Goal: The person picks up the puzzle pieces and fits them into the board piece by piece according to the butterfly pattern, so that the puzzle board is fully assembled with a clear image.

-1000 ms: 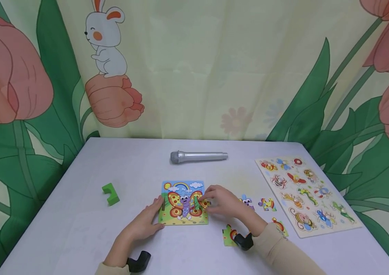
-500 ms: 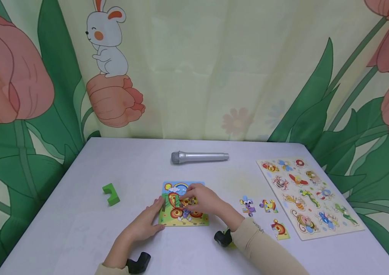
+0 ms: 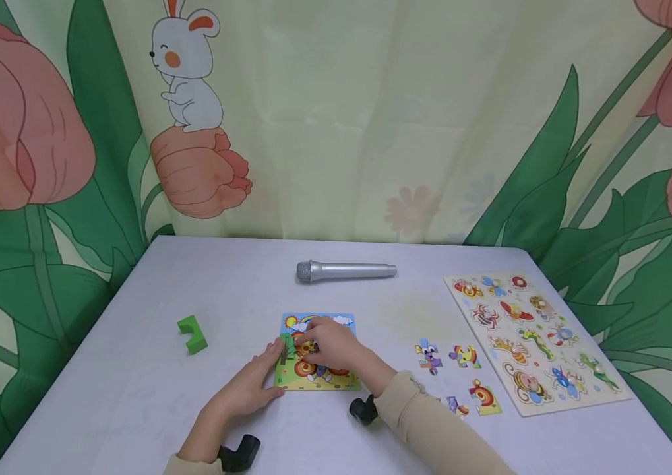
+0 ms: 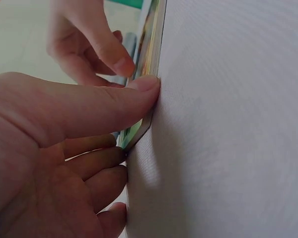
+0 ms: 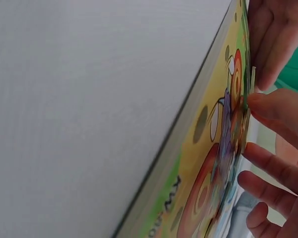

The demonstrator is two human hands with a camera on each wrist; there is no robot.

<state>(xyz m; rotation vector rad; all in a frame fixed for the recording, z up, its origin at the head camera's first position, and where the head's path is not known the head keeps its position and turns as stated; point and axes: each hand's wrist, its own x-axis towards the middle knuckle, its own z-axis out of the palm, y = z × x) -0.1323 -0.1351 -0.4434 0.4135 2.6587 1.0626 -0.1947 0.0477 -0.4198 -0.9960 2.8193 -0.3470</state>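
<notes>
A butterfly jigsaw board (image 3: pixel 344 382) lies flat on the table in the head view. My left hand (image 3: pixel 246 386) steadies its near left corner, thumb on the near edge and fingers along the left edge; the left wrist view shows this thumb (image 4: pixel 144 84) against the board's side. Over the picture's left wing, my right hand (image 3: pixel 332 346) pinches a jigsaw piece (image 5: pixel 246 124) between thumb and fingers, close above the board. Much of that piece is covered by the fingers. Right of the board lie a purple-faced piece (image 3: pixel 428 356), a red-and-yellow piece (image 3: pixel 464 356) and a swirl piece (image 3: pixel 484 397).
Another loose piece (image 3: pixel 457 406) is partly hidden by the right sleeve. A pegged insect puzzle board (image 3: pixel 525 396) stands far right on the table. Behind the jigsaw lies a silver microphone (image 3: pixel 347 271), and to the left sits a green block (image 3: pixel 193 335). A printed curtain (image 3: pixel 336 132) hangs behind.
My right hand has moved left across the jigsaw board, from its right side to the left wing, carrying the piece. My left hand stays at the corner.
</notes>
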